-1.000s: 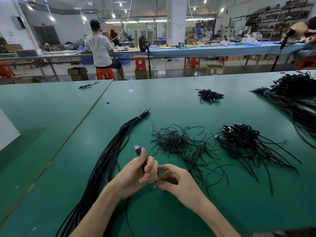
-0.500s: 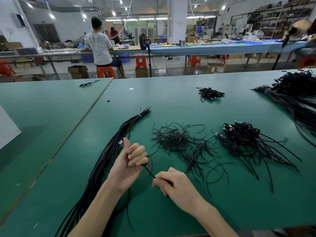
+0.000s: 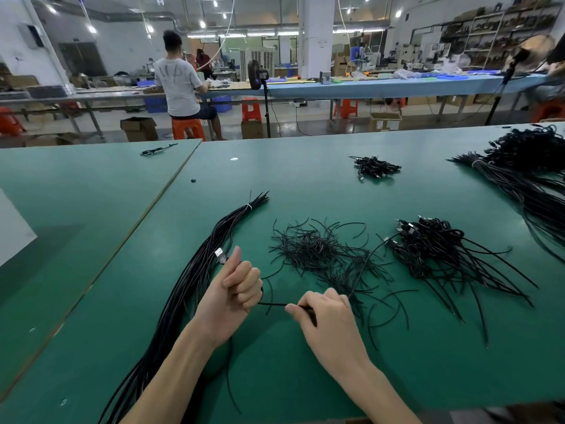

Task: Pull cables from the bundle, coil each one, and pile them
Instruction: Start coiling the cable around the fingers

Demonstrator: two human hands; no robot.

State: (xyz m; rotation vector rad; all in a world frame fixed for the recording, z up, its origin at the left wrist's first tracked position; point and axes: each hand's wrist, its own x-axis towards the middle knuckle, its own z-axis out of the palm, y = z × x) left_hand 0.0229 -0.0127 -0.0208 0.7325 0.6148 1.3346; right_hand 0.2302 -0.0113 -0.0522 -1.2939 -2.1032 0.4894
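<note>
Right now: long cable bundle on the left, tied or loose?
Tied. A pale band wraps the bundle near its far end, holding the cables together there; its near end leaves the frame.

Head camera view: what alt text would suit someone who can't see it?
A left hand and right hand stretch one black cable between them above a green table. A tied cable bundle lies left; a pile of coiled cables right.

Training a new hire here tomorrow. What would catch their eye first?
Front and centre, the left hand and right hand hold one black cable stretched between them over the green table. Left of them a long tied bundle runs diagonally toward the viewer; to the right lie a tangle of short black strands and, further right, a pile of coiled cables.
</note>
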